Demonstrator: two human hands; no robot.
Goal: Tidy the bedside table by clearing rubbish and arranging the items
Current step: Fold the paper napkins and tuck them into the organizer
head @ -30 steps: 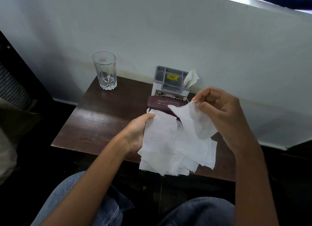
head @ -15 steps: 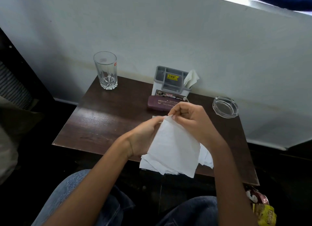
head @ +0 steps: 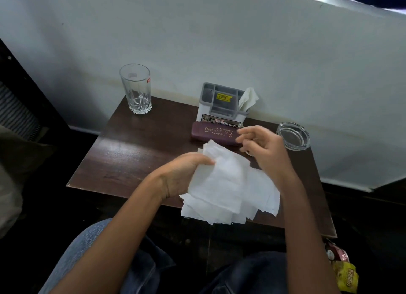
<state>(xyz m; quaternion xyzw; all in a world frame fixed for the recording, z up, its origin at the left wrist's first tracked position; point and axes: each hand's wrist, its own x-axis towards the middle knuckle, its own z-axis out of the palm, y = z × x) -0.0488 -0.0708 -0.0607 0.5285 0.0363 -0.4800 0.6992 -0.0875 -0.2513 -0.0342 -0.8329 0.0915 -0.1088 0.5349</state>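
Left hand [head: 182, 175] grips a stack of thin white paper tissues [head: 230, 190], thumb on top, fingers hidden beneath. The stack fans out right of the thumb, over the dark brown wooden table [head: 131, 153]. Right hand [head: 263, 153] fingers loose, gripping nothing, just above the stack's far corner, fingertips near a maroon oblong spectacle case [head: 215, 133].

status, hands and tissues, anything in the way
Left hand grips tissue stack over table front edge. Right hand holds nothing, fingers loose, by spectacle case. Glass, organiser, ashtray not in the way.
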